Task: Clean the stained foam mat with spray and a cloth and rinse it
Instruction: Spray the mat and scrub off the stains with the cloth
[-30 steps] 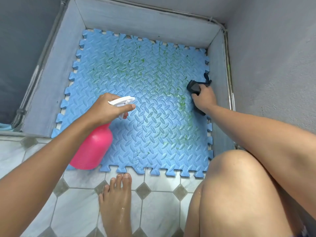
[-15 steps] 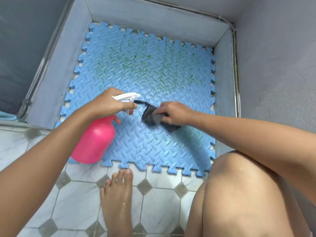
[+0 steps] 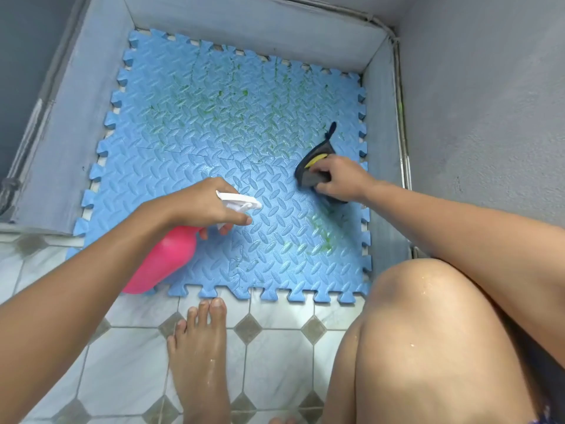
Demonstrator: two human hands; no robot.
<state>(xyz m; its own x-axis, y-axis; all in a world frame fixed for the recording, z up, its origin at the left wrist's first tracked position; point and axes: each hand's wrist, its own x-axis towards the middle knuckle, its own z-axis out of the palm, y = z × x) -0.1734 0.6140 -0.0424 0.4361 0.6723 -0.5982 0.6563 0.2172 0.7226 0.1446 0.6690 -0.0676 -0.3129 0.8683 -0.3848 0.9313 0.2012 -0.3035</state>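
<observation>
Since half a second ago the right hand (image 3: pixel 339 179) has swept the dark grey cloth with a yellow patch (image 3: pixel 316 166) from the mat's middle out to its 3 o'clock edge, where the fingers are curled tight around the bunched fabric, pressing it onto the foam. Left hand (image 3: pixel 201 205) stays near the mat's centre, closed around the neck of the pink plastic spray bottle with a white trigger head (image 3: pixel 162 261), one finger hooked on the trigger, nozzle aimed toward 3 o'clock. No brand, label or writing can be read on the bottle, cloth or mat.

The blue interlocking foam mat with a raised diamond-plate pattern (image 3: pixel 214 142) lies flat in a shallow grey-walled concrete basin (image 3: pixel 244 22), its toothed 6 o'clock edge lapping onto the white marble-look floor tiles with grey diamond insets (image 3: pixel 128 362). Green stains speckle the mat from 12 to 2 o'clock, with another smear near 4 o'clock. It looks wet and glossy around the centre. A bare foot (image 3: pixel 198 356) rests on the tiles at 6 o'clock, and a wet knee (image 3: pixel 428 332) fills 5 o'clock.
</observation>
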